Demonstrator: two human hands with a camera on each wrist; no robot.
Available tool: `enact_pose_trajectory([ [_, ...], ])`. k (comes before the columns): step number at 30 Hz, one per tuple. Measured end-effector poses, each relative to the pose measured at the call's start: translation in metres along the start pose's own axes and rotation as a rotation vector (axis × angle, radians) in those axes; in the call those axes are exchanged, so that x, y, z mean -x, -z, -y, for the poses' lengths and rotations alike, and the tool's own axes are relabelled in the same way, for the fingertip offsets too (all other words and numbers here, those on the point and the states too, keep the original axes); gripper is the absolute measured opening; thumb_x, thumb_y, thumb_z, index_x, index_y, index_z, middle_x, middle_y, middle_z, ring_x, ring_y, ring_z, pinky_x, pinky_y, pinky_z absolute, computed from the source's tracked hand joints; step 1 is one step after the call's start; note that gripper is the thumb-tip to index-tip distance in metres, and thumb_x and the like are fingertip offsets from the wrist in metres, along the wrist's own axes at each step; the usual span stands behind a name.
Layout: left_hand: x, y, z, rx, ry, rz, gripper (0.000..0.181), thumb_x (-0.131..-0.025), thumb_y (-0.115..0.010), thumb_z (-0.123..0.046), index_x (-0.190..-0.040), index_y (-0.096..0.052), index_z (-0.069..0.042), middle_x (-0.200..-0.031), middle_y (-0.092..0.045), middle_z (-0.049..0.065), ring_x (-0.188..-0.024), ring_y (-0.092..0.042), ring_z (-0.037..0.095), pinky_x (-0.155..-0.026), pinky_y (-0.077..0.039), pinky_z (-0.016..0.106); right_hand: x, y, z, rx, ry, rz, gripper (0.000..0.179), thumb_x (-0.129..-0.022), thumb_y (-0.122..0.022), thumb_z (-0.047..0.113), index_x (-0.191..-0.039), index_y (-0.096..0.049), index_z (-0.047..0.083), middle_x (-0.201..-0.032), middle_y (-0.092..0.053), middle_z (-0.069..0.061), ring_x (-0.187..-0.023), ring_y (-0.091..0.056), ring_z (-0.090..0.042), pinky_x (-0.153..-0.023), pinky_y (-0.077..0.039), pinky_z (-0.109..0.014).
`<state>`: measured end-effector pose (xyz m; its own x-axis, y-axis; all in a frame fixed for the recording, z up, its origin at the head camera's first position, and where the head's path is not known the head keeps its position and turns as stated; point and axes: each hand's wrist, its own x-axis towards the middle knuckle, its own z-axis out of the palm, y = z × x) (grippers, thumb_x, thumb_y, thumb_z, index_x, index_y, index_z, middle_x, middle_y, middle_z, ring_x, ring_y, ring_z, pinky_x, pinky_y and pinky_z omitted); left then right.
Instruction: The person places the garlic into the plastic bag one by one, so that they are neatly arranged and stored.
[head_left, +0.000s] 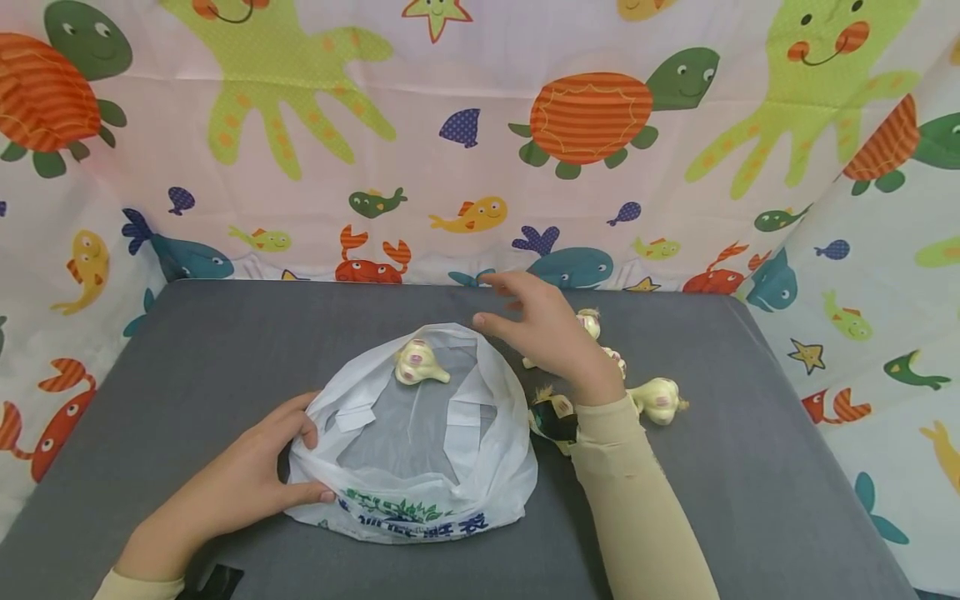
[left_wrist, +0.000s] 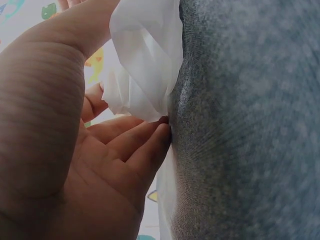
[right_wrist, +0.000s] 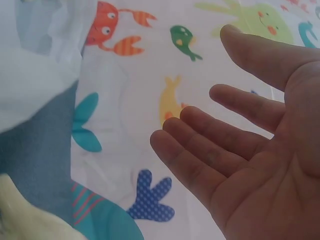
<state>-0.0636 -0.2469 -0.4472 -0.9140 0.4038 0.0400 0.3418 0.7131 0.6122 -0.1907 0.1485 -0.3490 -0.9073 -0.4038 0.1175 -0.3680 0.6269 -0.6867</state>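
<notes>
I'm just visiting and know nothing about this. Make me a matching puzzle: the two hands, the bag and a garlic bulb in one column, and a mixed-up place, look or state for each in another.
Column one
1. Left hand
2. Right hand
3. Bag
4. Rightmost garlic bulb

Column two
A. White, with green and blue print
B. Lying on the grey table, outside the bag
C. Touching the bag's left side
D. Fingers apart, holding nothing

Right pairs: 1-C, 2-D, 3-A, 4-B
</notes>
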Motion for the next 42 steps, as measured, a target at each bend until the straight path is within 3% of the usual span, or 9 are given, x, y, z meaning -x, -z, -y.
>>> enact_pose_trajectory([
  [11, 0.001, 0.000, 0.000, 0.009, 0.012, 0.009, 0.063, -0.074, -0.100, -0.056, -0.105, -0.054, -0.025, -0.166, -0.047, 0.013, -0.139, -0.054, 0.039, -0.106, -0.048, 0.068, 0.007, 0.022, -0.014, -0.012, -0.071, -0.070, 0.064, -0.102, -0.080, 0.035, -0.158, -0.056, 0.015, -0.155, -0.059, -0.007, -0.136, -0.060, -0.033, -0.112, -0.050, -0.054],
  [26, 0.001, -0.002, 0.002, 0.002, 0.009, 0.011, 0.063, -0.074, -0.099, -0.058, -0.105, -0.054, -0.026, -0.165, -0.048, 0.012, -0.137, -0.055, 0.037, -0.105, -0.050, 0.067, 0.012, 0.037, -0.042, -0.026, -0.164, -0.135, 0.061, -0.104, -0.076, 0.041, -0.157, -0.057, 0.020, -0.154, -0.060, -0.002, -0.140, -0.057, -0.033, -0.114, -0.047, -0.057],
  [42, 0.000, -0.003, 0.003, -0.008, -0.004, 0.007, 0.063, -0.075, -0.098, -0.060, -0.104, -0.054, -0.026, -0.166, -0.047, 0.008, -0.139, -0.055, 0.034, -0.104, -0.050, 0.065, 0.018, 0.052, -0.065, -0.075, -0.219, -0.160, 0.063, -0.106, -0.073, 0.046, -0.158, -0.055, 0.015, -0.156, -0.059, -0.012, -0.141, -0.058, -0.037, -0.116, -0.045, -0.057],
])
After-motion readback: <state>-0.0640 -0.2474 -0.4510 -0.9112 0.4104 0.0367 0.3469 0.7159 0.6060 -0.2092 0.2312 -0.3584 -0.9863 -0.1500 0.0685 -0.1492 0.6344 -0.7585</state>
